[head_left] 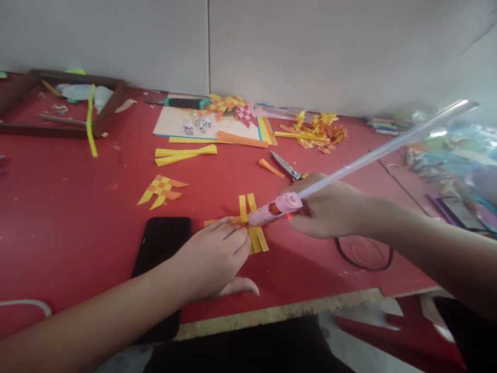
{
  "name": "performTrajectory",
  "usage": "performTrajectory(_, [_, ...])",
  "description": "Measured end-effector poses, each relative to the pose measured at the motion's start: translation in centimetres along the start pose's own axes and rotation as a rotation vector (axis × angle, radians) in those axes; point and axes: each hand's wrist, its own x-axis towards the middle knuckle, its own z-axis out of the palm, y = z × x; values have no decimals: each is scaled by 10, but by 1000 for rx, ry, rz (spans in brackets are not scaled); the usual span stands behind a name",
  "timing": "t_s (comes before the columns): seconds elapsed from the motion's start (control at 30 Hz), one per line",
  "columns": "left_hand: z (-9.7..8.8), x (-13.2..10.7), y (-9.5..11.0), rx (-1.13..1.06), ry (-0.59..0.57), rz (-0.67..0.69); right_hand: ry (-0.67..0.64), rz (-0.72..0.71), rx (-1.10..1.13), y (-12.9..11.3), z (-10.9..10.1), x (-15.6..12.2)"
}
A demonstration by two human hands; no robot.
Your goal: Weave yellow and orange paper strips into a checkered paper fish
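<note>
My right hand (326, 207) is wrapped round a pink glue gun (274, 208), with a long clear glue stick (373, 154) jutting from its back. The gun's nozzle rests at a cross of woven yellow paper strips (258, 239) and an orange strip (212, 224) on the red table. My left hand (221, 254) lies over the orange strip with its fingers stretched out, pressing it down beside the nozzle. A woven orange and yellow paper fish (161, 190) lies to the left. The gun's trigger is hidden behind my right hand.
A black phone (163, 235) lies under my left forearm. Open scissors (286, 166) sit beyond the gun. Yellow strips (184, 153), a pile of paper scraps (314, 132) and a wooden frame (46, 129) lie farther back. A black cord (365, 268) loops below my right wrist.
</note>
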Motion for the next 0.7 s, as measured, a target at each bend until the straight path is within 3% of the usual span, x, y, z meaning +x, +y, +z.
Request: performTrajectory(0.7, [-3,0,2,26,40,-20,-59,56,-17,0,2,3])
